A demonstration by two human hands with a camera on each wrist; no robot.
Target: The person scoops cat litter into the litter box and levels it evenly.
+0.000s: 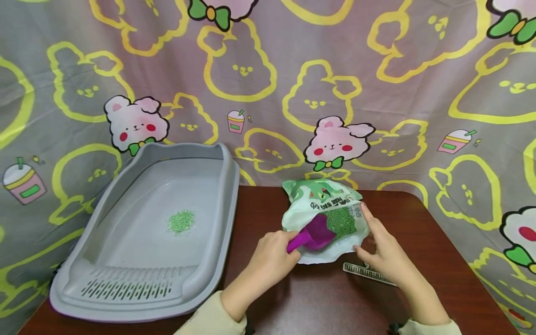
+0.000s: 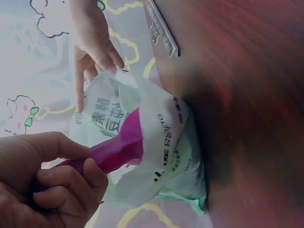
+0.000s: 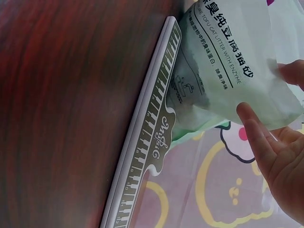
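My left hand (image 1: 274,253) grips the handle of a purple scoop (image 1: 316,232), seen also in the left wrist view with the fingers curled round it. The scoop's head is inside the mouth of a pale green cat litter bag (image 1: 299,211), at the green pellets (image 1: 341,222). My right hand (image 1: 387,253) touches the right side of the bag's mouth, fingers extended and thumb spread apart from them. In the right wrist view, fingertips (image 3: 244,111) rest against the bag's outside. The left wrist view hides the scoop's tip inside the bag.
A large grey litter tray (image 1: 230,195) stands on the left, with a small heap of green pellets (image 1: 182,222) on its floor. A ruler (image 3: 142,142) with piano-key markings lies beside the bag on the dark wooden table (image 1: 314,298). A patterned curtain (image 1: 268,56) hangs behind.
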